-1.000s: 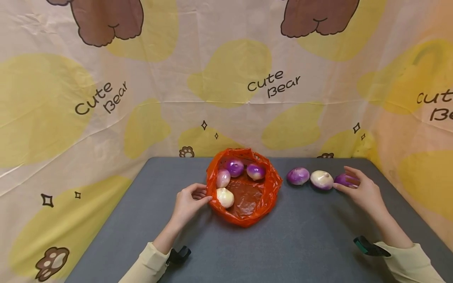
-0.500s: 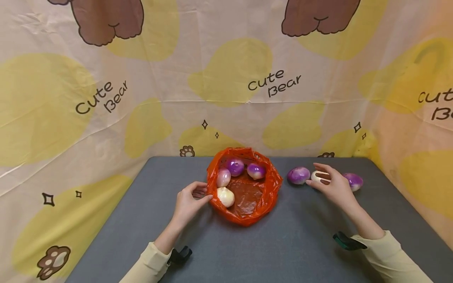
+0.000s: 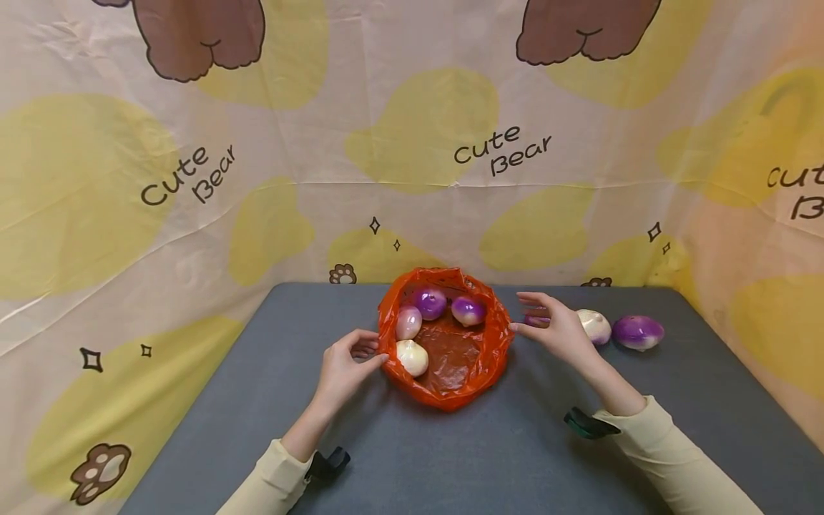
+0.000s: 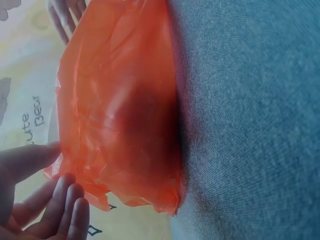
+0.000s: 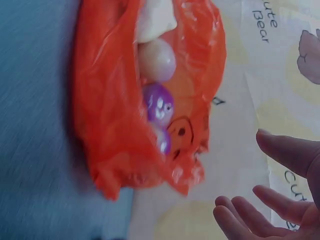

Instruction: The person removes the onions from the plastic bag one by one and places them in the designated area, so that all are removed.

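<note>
An open red plastic bag (image 3: 444, 400) stands on the table with its mouth spread wide. Inside sit several glossy onions: a white one (image 3: 413, 358), a pale pink one (image 3: 408, 324) and purple ones such as this onion (image 3: 430, 304). My left hand (image 3: 344, 366) pinches the bag's left rim between thumb and fingers. At the right rim, my right hand (image 3: 561, 332) has its thumb and fingers spread apart, holding nothing. It partly covers a purple onion (image 3: 536, 321) on the table. In the right wrist view the right hand (image 5: 280, 195) shows a gap between thumb and fingers.
Right of the bag, a white onion (image 3: 595, 327) and a purple-and-white onion (image 3: 638, 332) lie in a row on the grey table (image 3: 450, 465). A printed cloth (image 3: 412, 143) hangs right behind the table's back edge and along its sides.
My right hand has moved left, from over the far-right purple onion past the white one to the bag's right rim. My left hand has stayed on the bag.
</note>
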A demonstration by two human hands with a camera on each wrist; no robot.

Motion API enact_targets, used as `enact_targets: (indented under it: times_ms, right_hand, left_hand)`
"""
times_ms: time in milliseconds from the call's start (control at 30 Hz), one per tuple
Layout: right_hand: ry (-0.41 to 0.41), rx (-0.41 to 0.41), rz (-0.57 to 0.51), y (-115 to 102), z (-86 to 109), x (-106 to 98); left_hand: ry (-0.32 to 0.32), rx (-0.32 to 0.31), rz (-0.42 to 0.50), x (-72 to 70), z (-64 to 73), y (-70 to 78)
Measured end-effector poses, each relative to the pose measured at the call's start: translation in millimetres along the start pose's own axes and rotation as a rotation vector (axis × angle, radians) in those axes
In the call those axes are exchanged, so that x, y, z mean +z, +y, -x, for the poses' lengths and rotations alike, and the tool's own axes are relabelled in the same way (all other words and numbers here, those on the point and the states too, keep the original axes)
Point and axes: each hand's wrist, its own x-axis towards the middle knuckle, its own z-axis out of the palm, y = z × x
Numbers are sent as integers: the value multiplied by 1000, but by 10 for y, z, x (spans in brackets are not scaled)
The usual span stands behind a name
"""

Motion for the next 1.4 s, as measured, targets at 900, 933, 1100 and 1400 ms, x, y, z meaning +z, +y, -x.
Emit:
enact_targets:
  times_ms: [900, 933, 1100, 1400]
  right_hand:
    - [-214, 44, -235, -246, -393, 840]
    - [-226, 52, -239, -248, -400, 879]
    - [-278, 86, -190, -250, -428, 1058]
    - [-320, 56, -78, -280, -438, 1349]
  left_hand:
    - [-12, -8, 36, 36, -8, -22]
    - [-13, -13, 37, 38, -8, -23]
    - [-19, -43, 30, 47, -9, -4]
    - [-11, -25, 34, 35, 2, 52]
